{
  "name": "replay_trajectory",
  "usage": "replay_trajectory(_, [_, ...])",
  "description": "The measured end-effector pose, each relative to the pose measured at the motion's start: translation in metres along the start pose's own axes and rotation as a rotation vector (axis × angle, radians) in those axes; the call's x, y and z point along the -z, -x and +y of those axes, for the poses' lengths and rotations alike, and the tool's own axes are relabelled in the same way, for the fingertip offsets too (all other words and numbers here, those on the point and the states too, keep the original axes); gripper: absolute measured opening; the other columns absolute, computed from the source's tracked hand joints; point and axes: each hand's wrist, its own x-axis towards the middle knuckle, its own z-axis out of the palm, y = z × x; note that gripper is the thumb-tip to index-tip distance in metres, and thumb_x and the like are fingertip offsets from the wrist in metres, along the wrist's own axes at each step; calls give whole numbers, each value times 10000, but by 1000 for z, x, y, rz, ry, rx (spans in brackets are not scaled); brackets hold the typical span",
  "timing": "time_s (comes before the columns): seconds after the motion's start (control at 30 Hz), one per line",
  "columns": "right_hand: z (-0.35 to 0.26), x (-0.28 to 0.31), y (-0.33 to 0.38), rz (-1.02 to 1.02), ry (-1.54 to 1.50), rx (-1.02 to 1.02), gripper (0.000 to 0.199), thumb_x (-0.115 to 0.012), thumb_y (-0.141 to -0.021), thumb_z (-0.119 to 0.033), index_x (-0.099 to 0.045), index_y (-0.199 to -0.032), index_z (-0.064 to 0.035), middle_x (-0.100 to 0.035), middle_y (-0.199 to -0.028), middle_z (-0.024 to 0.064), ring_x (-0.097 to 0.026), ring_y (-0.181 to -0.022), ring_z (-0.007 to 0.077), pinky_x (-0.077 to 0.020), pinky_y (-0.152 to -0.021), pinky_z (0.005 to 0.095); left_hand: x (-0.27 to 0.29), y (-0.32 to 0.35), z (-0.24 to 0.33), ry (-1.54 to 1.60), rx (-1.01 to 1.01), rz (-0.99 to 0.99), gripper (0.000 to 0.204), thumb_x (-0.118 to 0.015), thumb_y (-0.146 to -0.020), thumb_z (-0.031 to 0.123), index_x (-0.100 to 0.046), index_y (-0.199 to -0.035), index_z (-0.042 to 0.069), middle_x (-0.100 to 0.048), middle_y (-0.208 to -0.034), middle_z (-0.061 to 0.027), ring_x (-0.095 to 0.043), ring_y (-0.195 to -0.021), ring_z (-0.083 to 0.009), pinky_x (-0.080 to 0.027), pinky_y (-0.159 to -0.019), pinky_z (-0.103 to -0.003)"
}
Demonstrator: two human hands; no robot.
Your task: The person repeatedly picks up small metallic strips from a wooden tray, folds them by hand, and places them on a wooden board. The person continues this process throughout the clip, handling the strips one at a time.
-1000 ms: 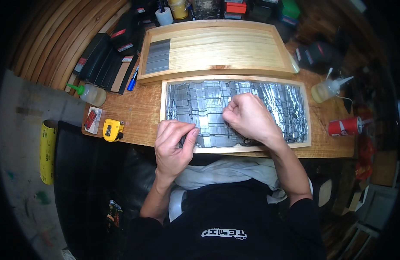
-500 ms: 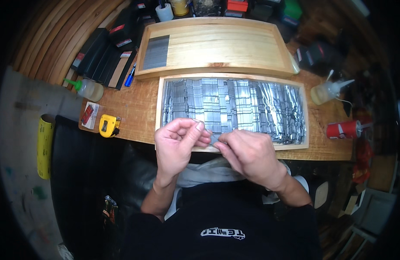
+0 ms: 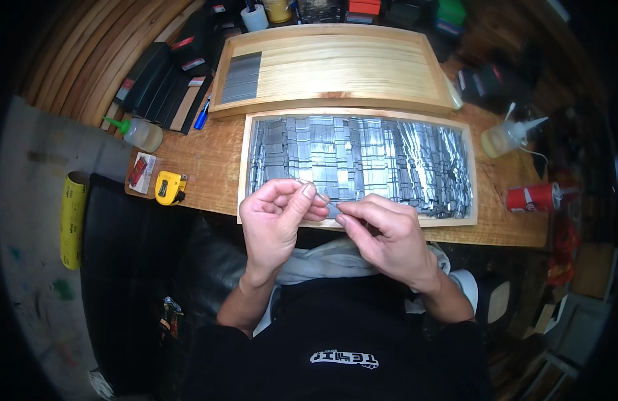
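Both my hands meet over the near edge of a shallow wooden tray (image 3: 244, 167) heaped with thin grey metal strips (image 3: 322, 150). My left hand (image 3: 272, 224), palm turned up, pinches a slim grey metal strip (image 3: 332, 205) between thumb and curled fingers. The strip's other end is pinched by thumb and forefinger of my right hand (image 3: 396, 234). Fingers cover much of it. Behind stands a second wooden tray (image 3: 349, 67), with a neat grey block of strips (image 3: 242, 77) lined up at its left end.
Left on the table are a yellow tape measure (image 3: 169, 188), a green-tipped squeeze bottle (image 3: 143, 136), a blue pen (image 3: 202, 115) and dark boxes (image 3: 152, 87). To the right stand another squeeze bottle (image 3: 506, 139) and a red can (image 3: 531, 198). A roll of tape (image 3: 254, 19) is at the back.
My right hand has tilted, its fingers straightening somewhat, and more of the strip shows between the hands. My left hand keeps its pinch. The whole view has shifted slightly.
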Motion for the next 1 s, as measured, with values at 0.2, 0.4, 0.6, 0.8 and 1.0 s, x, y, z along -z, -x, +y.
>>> replay_trajectory(0.2, [37,50,-40,73,382,-12,88,-729,-932,-8,-786,-992,20,-722,-893,117,-681,-815,210,-556,-701,348,10,-12,4,-989,-536,20,99,-810,-907,52,-765,-946,-27,-756,-853,-110,-674,-774,-190,-544,-707,-303])
replay_trajectory(0.4, [53,69,-64,-93,593,-114,91,-746,-896,-37,-794,-952,16,-684,-888,138,-646,-874,301,-520,-822,403,0,-29,-2,-1167,-517,-81,233,-916,-781,166,-759,-866,17,-615,-769,-69,-519,-794,-228,-435,-714,-366])
replay_trajectory(0.6, [62,64,-62,-121,530,-114,88,-752,-888,-49,-794,-938,10,-681,-870,125,-631,-911,288,-508,-832,413,5,-29,-1,-1219,-460,-87,352,-959,-722,240,-752,-903,19,-598,-800,-57,-511,-830,-224,-435,-742,-364])
replay_trajectory(0.8, [59,58,-71,-156,499,-92,100,-739,-894,-43,-811,-948,0,-677,-854,127,-613,-911,293,-507,-860,435,7,-28,-1,-1235,-452,-71,463,-963,-706,297,-749,-979,-11,-612,-848,-69,-516,-855,-221,-454,-772,-366])
replay_trajectory(1.0, [66,48,-79,-136,455,-50,91,-750,-879,-38,-809,-941,-5,-654,-849,116,-597,-898,294,-498,-862,422,11,-30,-2,-1261,-470,-96,546,-963,-688,334,-767,-1052,-22,-611,-848,-75,-518,-858,-226,-457,-776,-378])
